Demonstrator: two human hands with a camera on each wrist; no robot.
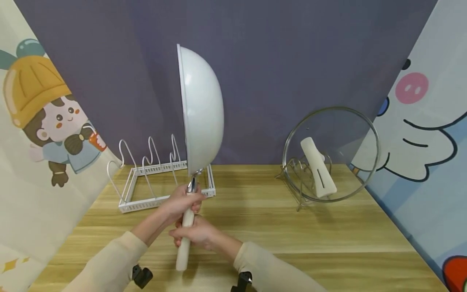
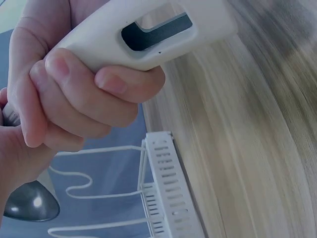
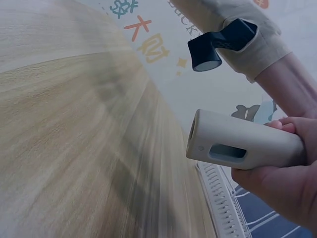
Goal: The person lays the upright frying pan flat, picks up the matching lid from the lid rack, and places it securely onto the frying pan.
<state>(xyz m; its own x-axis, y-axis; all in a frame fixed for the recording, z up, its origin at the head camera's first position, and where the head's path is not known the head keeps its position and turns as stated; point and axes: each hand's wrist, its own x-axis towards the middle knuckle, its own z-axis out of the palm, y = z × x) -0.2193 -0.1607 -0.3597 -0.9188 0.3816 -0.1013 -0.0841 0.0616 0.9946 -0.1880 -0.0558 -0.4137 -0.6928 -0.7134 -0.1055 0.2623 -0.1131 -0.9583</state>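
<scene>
A deep white wok (image 1: 202,107) is held up on its side in the head view, its rim facing left and its rounded outside facing right. My left hand (image 1: 184,201) grips the cream handle (image 1: 183,255) high up, near its metal neck (image 1: 192,184). Just below, my right hand (image 1: 198,233) grips the same handle. The slotted handle end sticks out past the fingers in both wrist views. Behind the wok stands a white wire rack (image 1: 140,205) with upright loops, its right end partly hidden by the wok and hand.
On the right, a large glass lid (image 1: 350,142) with a metal rim and a cream handle (image 1: 318,168) leans upright in a small wire stand (image 1: 300,194). A dark wall (image 1: 255,81) rises behind the wooden table (image 1: 277,243), with cartoon panels at both sides.
</scene>
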